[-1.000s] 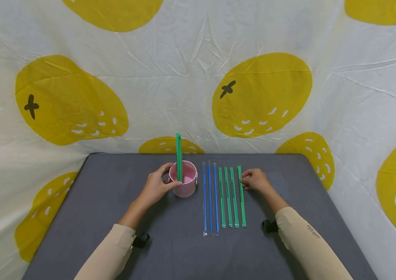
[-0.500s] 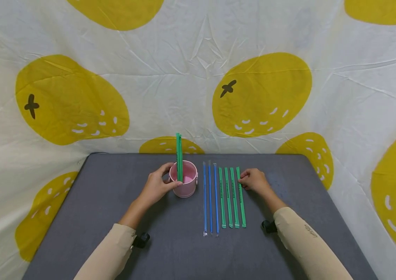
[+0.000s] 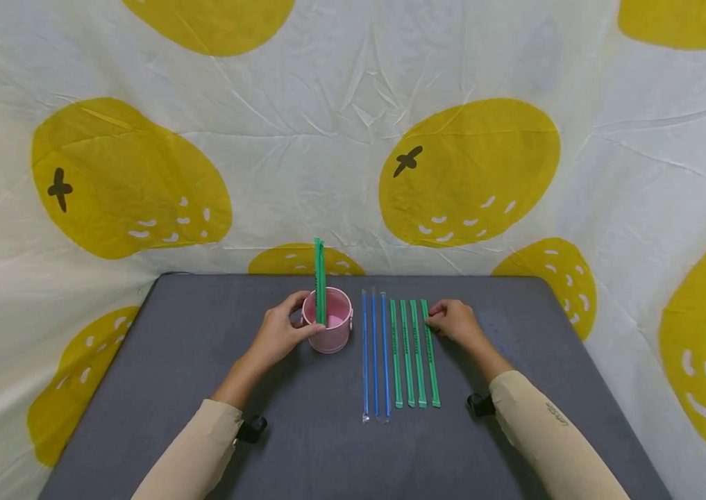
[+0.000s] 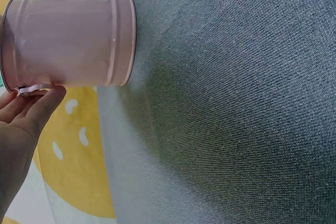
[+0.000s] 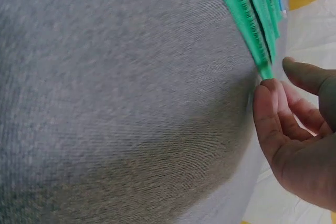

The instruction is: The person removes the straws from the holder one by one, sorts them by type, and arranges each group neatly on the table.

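Note:
My left hand (image 3: 280, 326) holds the pink pail (image 3: 330, 339) by its left side, with the thumb at the front of the rim. In the left wrist view the fingers touch the handle joint on the pail (image 4: 68, 40). Two green-wrapped straws (image 3: 319, 281) stand upright in it. My right hand (image 3: 455, 323) touches the rightmost green-wrapped straw (image 3: 432, 368) near its upper end; this straw lies on the table, slightly tilted. The right wrist view shows the fingertips at the straw (image 5: 247, 24) and the thumb (image 5: 307, 74) apart from them.
More green-wrapped straws (image 3: 407, 361) lie in a row left of that straw. Several blue straws (image 3: 375, 361) in clear wrappers lie between them and the pail. The dark grey table (image 3: 328, 451) ends at a white cloth (image 3: 303, 187) printed with yellow fruit.
The rightmost green-wrapped straw's upper end has shifted slightly left, closer to the row, with my right hand at it. My left hand and the pail have stayed in place.

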### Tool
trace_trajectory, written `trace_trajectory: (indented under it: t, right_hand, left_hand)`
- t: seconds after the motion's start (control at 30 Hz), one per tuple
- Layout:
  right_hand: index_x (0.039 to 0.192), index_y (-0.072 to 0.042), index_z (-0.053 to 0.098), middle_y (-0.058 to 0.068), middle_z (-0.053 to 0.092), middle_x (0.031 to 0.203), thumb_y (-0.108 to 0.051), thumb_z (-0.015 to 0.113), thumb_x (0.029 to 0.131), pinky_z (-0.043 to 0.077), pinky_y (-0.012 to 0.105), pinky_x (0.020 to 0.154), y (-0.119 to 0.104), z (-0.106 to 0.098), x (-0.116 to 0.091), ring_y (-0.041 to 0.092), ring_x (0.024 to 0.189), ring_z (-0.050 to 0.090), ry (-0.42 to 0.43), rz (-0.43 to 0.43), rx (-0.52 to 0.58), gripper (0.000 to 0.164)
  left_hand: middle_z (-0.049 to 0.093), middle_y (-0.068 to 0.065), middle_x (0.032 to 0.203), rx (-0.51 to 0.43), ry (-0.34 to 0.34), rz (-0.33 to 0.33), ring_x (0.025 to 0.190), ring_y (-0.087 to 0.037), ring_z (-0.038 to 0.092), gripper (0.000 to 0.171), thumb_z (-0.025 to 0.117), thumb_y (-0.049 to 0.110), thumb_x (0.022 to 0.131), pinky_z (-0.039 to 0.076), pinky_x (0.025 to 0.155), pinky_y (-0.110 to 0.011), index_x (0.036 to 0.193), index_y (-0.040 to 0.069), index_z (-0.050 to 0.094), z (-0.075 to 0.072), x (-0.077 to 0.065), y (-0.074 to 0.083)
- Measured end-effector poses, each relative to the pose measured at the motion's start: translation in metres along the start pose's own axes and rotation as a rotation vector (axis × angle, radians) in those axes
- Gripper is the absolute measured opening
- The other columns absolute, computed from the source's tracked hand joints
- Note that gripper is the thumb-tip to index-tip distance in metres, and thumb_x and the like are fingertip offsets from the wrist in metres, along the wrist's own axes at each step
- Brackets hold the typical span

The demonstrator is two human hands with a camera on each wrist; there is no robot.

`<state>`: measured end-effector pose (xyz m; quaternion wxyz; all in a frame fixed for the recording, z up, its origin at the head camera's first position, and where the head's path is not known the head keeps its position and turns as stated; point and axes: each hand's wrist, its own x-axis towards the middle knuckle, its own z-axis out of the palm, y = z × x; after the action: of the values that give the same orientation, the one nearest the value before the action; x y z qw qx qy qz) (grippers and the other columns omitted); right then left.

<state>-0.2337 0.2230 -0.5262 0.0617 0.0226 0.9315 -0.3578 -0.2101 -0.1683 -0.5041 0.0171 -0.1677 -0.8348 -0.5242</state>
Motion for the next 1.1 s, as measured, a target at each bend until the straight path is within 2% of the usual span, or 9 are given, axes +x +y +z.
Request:
trace_trajectory:
  t: [0.17,0.43,0.7,0.87,1.1]
  right_hand:
    - [0.115,-0.002,0.072,0.013,0.076,0.102,-0.023,0.074,0.096,0.058,0.037,0.073,-0.007,-0.003,0.004,0.025,0.088,0.069,0.012,-0.099,-0.022,0.029]
    - [0.125,-0.003,0.069,0.014,0.074,0.115,-0.027,0.071,0.1,0.059,0.047,0.087,-0.047,0.002,0.01,0.031,0.105,0.069,-0.029,-0.209,0.087,0.034]
    - [0.124,-0.004,0.07,0.016,0.075,0.117,-0.022,0.072,0.099,0.061,0.044,0.09,-0.099,0.013,0.024,0.031,0.106,0.071,-0.054,-0.289,0.205,0.031]
    - [0.128,-0.001,0.068,0.018,0.074,0.12,-0.019,0.072,0.099,0.061,0.042,0.093,-0.132,0.022,0.029,0.032,0.111,0.072,-0.109,-0.319,0.302,0.035]
    - [0.131,-0.001,0.067,0.017,0.073,0.124,-0.017,0.073,0.098,0.06,0.042,0.097,-0.166,0.041,0.035,0.031,0.113,0.071,-0.134,-0.362,0.347,0.038]
  left_hand:
    - [0.066,-0.021,0.136,0.018,0.009,0.001,0.129,-0.036,0.062,0.077,0.092,0.025,0.079,0.058,0.099,-0.048,0.143,0.0,0.055,0.001,0.0,-0.002]
    - [0.067,-0.02,0.134,0.028,0.002,0.01,0.128,-0.035,0.063,0.075,0.091,0.027,0.08,0.059,0.098,-0.047,0.142,0.001,0.056,0.002,0.002,-0.003]
    - [0.065,-0.024,0.135,0.022,0.012,0.014,0.128,-0.04,0.062,0.077,0.092,0.026,0.079,0.057,0.1,-0.052,0.142,0.002,0.056,0.002,0.004,-0.002]
    - [0.066,-0.023,0.135,0.018,0.013,0.008,0.128,-0.039,0.062,0.076,0.092,0.024,0.078,0.057,0.1,-0.054,0.142,0.001,0.056,0.001,0.003,-0.002]
    - [0.066,-0.019,0.136,0.02,0.007,-0.01,0.129,-0.035,0.062,0.076,0.091,0.027,0.08,0.059,0.097,-0.046,0.143,0.004,0.056,0.001,0.001,-0.002]
